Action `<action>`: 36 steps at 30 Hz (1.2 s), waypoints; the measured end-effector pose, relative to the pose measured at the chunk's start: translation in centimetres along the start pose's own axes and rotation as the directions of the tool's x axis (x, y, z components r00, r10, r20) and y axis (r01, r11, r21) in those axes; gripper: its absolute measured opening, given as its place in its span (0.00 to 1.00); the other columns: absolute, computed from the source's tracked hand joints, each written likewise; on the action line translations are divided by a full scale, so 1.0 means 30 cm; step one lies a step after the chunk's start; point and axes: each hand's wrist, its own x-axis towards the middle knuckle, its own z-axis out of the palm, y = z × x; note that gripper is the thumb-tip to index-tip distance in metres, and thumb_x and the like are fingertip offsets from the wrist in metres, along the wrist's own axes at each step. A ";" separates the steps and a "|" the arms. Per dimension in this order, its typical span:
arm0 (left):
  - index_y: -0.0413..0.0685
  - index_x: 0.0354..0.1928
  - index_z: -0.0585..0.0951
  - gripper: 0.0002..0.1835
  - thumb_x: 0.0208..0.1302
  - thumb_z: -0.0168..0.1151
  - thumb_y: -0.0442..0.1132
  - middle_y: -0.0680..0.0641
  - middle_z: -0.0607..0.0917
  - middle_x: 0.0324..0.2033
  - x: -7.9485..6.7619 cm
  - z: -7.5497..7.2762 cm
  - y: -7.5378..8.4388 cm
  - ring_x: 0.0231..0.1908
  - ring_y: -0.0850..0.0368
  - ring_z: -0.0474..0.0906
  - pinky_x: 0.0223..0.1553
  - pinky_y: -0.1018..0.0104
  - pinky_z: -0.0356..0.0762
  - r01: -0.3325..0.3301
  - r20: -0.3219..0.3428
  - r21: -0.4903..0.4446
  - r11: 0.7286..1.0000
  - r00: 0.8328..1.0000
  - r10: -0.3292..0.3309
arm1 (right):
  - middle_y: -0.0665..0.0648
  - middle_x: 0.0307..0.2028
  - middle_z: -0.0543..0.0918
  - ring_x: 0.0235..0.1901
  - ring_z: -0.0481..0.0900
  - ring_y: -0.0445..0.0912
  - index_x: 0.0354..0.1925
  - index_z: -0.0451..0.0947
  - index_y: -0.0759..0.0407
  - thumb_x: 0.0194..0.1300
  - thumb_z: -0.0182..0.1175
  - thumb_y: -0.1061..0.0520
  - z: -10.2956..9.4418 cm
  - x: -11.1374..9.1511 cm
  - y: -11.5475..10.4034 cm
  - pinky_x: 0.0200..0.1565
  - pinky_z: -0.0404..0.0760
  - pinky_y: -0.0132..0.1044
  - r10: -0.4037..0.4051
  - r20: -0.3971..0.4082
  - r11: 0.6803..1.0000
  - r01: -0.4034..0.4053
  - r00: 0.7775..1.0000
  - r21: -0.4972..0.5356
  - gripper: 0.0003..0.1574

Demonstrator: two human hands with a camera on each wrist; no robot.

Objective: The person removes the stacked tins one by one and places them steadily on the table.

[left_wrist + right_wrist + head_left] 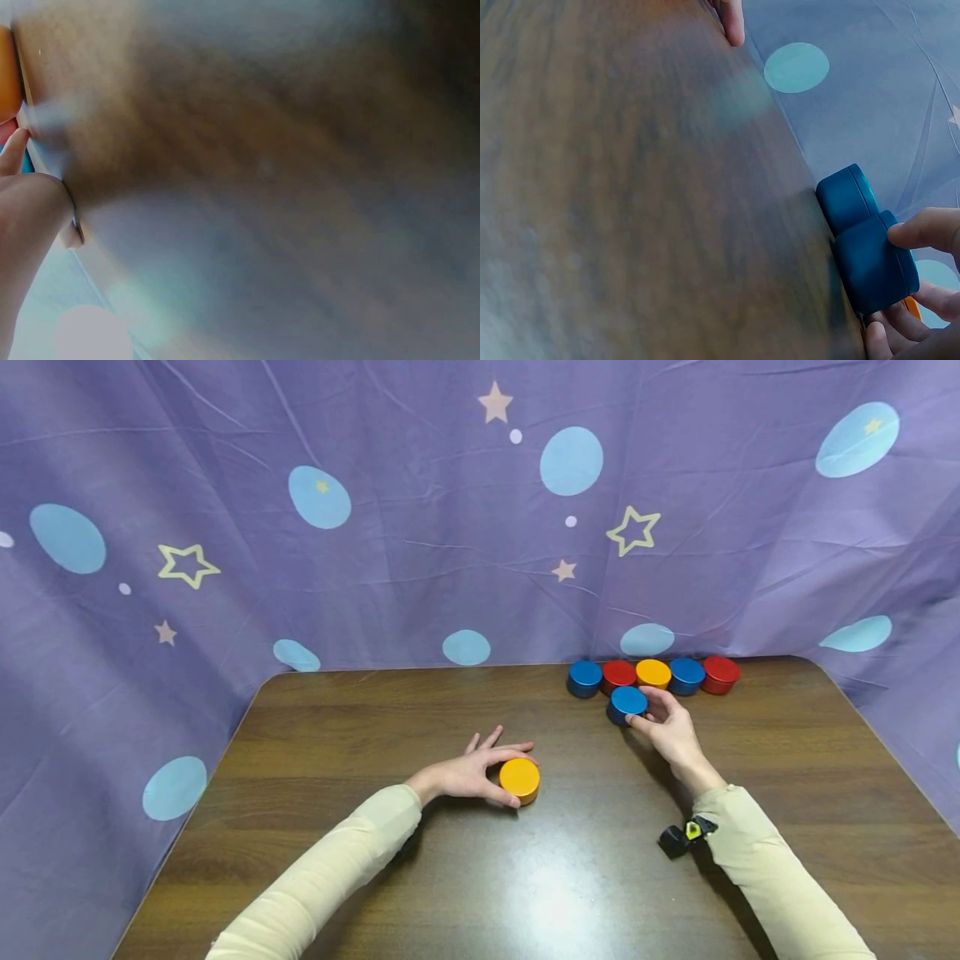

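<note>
In the head view my left hand (471, 774) holds a round yellow tin (519, 779) between thumb and index finger, its other fingers spread. At the left wrist view's edge part of that tin (9, 75) shows beside the hand (30, 225). My right hand (672, 732) pinches a round blue tin (627, 704) by its side, just in front of a row of tins. The right wrist view shows this blue tin (876, 262) overlapping another blue tin (847, 199) behind it, with my thumb and fingers on its sides.
Along the table's back edge stand a blue tin (584, 678), a red tin (618, 677), a yellow tin (653, 673), a second blue tin (686, 676) and a second red tin (721, 675). Behind the wooden table (337, 727) hangs a purple curtain (420, 568).
</note>
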 end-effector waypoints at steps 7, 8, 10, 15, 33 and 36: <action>0.57 0.69 0.69 0.38 0.56 0.71 0.50 0.59 0.55 0.73 0.001 -0.001 -0.001 0.72 0.51 0.22 0.65 0.48 0.17 0.007 0.004 0.004 1.000 1.000 -0.007 | 0.72 0.63 0.66 0.62 0.65 0.61 0.67 0.59 0.74 0.62 0.61 0.69 -0.002 -0.004 -0.009 0.64 0.62 0.49 0.003 0.006 1.000 -0.003 1.000 0.008 0.37; 0.57 0.69 0.69 0.38 0.56 0.71 0.50 0.59 0.56 0.73 0.001 -0.001 -0.001 0.72 0.51 0.22 0.65 0.48 0.17 0.005 0.002 0.004 1.000 1.000 -0.005 | 0.73 0.63 0.66 0.62 0.66 0.61 0.67 0.59 0.73 0.62 0.61 0.69 -0.001 -0.005 -0.010 0.64 0.62 0.48 0.003 0.007 1.000 -0.003 1.000 0.006 0.38; 0.57 0.69 0.69 0.38 0.56 0.71 0.51 0.58 0.56 0.73 0.001 0.000 -0.002 0.72 0.51 0.22 0.65 0.47 0.17 0.003 0.001 0.004 1.000 1.000 -0.003 | 0.72 0.63 0.66 0.61 0.66 0.61 0.67 0.59 0.73 0.62 0.61 0.69 -0.001 -0.004 -0.010 0.64 0.63 0.46 0.002 0.006 1.000 -0.002 1.000 -0.002 0.38; 0.58 0.69 0.69 0.37 0.56 0.71 0.51 0.59 0.55 0.73 0.002 0.003 -0.005 0.72 0.51 0.23 0.65 0.47 0.18 -0.002 0.001 0.011 1.000 1.000 0.002 | 0.71 0.63 0.68 0.60 0.67 0.59 0.66 0.60 0.72 0.61 0.61 0.68 -0.002 -0.002 -0.004 0.60 0.67 0.37 0.002 0.001 1.000 -0.002 1.000 -0.018 0.37; 0.57 0.68 0.69 0.37 0.57 0.70 0.51 0.58 0.56 0.73 0.001 0.005 0.003 0.72 0.51 0.23 0.65 0.46 0.18 -0.003 -0.001 0.021 1.000 1.000 0.003 | 0.75 0.63 0.65 0.61 0.65 0.64 0.67 0.56 0.74 0.61 0.62 0.68 -0.029 -0.016 -0.002 0.64 0.61 0.52 -0.010 0.053 1.000 0.011 0.999 -0.021 0.40; 0.56 0.68 0.70 0.36 0.57 0.70 0.51 0.57 0.56 0.73 0.000 0.005 0.006 0.72 0.49 0.23 0.65 0.45 0.18 -0.006 -0.002 0.022 1.000 1.000 0.006 | 0.76 0.62 0.65 0.61 0.65 0.64 0.67 0.56 0.75 0.61 0.61 0.69 -0.041 -0.025 -0.001 0.64 0.62 0.50 -0.011 0.064 1.000 0.012 0.998 -0.025 0.40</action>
